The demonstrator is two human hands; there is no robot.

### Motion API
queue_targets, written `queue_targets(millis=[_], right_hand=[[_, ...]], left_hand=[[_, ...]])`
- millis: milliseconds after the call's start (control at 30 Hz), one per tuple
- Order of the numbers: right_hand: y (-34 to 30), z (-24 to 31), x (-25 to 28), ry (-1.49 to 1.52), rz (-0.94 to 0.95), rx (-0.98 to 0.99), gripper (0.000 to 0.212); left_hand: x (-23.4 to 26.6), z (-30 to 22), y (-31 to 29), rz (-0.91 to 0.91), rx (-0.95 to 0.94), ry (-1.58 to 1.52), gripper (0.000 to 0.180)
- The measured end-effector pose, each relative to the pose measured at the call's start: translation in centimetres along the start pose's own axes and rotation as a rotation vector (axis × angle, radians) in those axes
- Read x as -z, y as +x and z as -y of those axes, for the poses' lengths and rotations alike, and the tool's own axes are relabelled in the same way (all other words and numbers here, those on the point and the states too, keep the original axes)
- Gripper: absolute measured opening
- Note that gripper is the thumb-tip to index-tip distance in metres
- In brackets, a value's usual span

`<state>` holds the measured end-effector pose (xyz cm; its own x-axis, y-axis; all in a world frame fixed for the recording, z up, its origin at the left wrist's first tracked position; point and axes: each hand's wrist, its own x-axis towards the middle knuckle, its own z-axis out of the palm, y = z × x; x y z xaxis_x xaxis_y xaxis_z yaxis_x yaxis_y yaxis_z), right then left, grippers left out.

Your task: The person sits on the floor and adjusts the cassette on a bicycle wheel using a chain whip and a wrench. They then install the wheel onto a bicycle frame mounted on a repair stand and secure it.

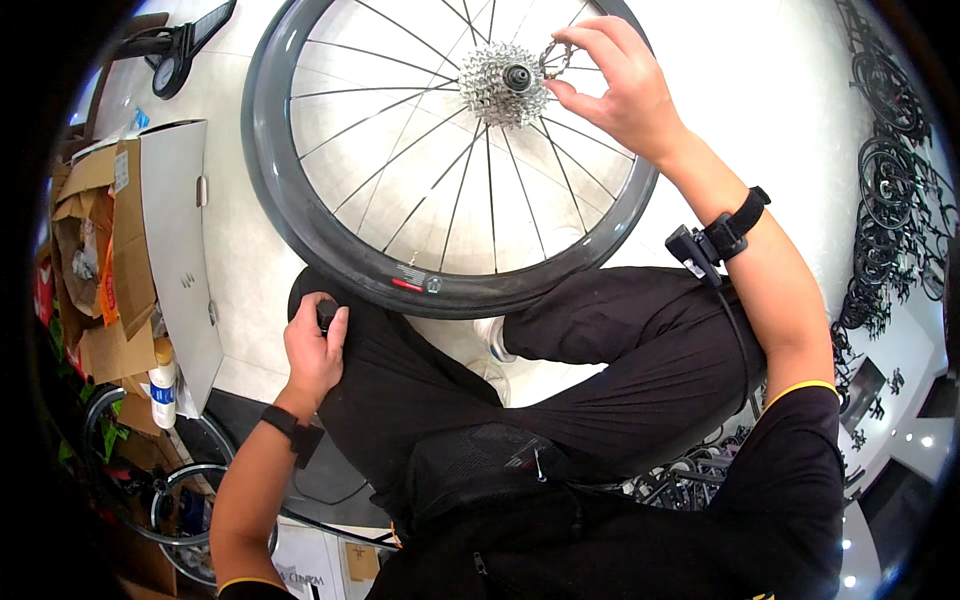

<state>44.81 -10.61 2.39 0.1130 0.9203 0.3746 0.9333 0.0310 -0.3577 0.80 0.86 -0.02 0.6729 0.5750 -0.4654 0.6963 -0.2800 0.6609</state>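
Note:
A bicycle wheel [268, 190] with a deep dark rim and black spokes rests in front of my knees. At its hub sits a silver cassette [488, 88] of stacked sprockets, with a dark round hub end in the middle. My right hand [630, 95] pinches a small toothed sprocket ring [553, 62] between thumb and fingers, just right of the cassette. Whether the ring touches the cassette I cannot tell. My left hand [315, 355] lies on my left knee, closed round a short black object [326, 314]; most of it is hidden in the fist.
Left stands an open cardboard box [110, 230] with packing inside, beside a white panel [180, 260]. A white bottle [163, 385] stands near it, above other wheels [190, 500]. A black stand-like tool [180, 50] is at upper left. Many bicycles [885, 180] line the right.

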Motion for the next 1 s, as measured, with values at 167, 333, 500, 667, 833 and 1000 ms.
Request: queue_targets(millis=[167,333,500,667,833,1000], right_hand=[[0.7,1.8,0.9,0.074,-0.010,-0.059,0.042],[1.4,2.3,2.0,0.112,-0.025,-0.060,0.041],[2.0,3.5,2.9,0.153,-0.052,-0.064,0.037],[1.8,5.3,3.9,0.127,-0.017,-0.070,0.044],[2.0,6.4,4.8,0.576,0.005,-0.199,0.047],[1.8,7.4,8.2,1.502,0.114,-0.489,0.064]], left_hand=[[-0.2,0.4,-0.1,-0.006,-0.019,0.011,0.020],[-0.3,0.4,0.0,0.000,-0.019,0.013,0.020],[-0.2,0.3,-0.1,0.006,-0.021,0.011,0.020],[-0.1,0.2,-0.2,-0.004,-0.045,0.008,0.021],[0.0,0.6,-0.5,-0.013,-0.053,0.045,0.023],[-0.1,0.2,-0.7,-0.056,-0.080,0.085,0.024]])
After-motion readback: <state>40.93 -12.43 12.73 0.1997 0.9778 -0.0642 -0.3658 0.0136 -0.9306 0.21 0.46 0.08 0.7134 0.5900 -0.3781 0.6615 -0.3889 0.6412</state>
